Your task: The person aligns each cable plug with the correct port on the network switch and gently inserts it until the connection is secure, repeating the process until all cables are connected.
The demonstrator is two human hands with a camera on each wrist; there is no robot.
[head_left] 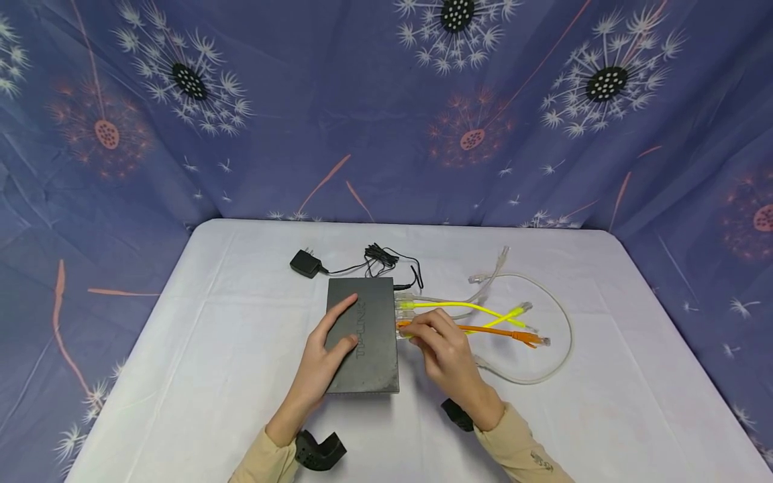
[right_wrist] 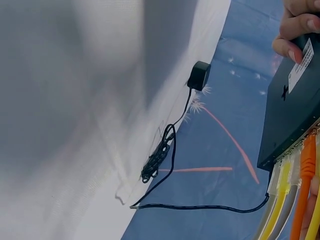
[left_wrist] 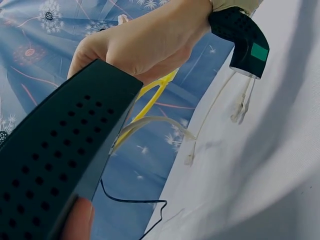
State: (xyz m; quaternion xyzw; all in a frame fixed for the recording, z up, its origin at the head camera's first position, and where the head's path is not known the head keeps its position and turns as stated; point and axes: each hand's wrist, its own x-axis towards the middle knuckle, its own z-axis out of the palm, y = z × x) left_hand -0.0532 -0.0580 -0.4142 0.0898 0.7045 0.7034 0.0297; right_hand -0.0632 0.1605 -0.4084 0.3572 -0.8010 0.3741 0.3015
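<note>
A black TP-LINK network switch is held by my left hand, with thumb and index finger on its top face. In the right wrist view, other left fingers curl onto its labelled underside. My right hand is at the port side, pinching a yellow network cable close to its plug. The fingertips partly hide that plug. Beside it, an orange network cable, another yellow cable and grey cables run from the ports. A black power lead also joins that side.
Behind the switch lies a black power adapter with its cord bundled. Loose cable ends and a grey cable loop spread over the white table to the right. A patterned blue cloth hangs behind.
</note>
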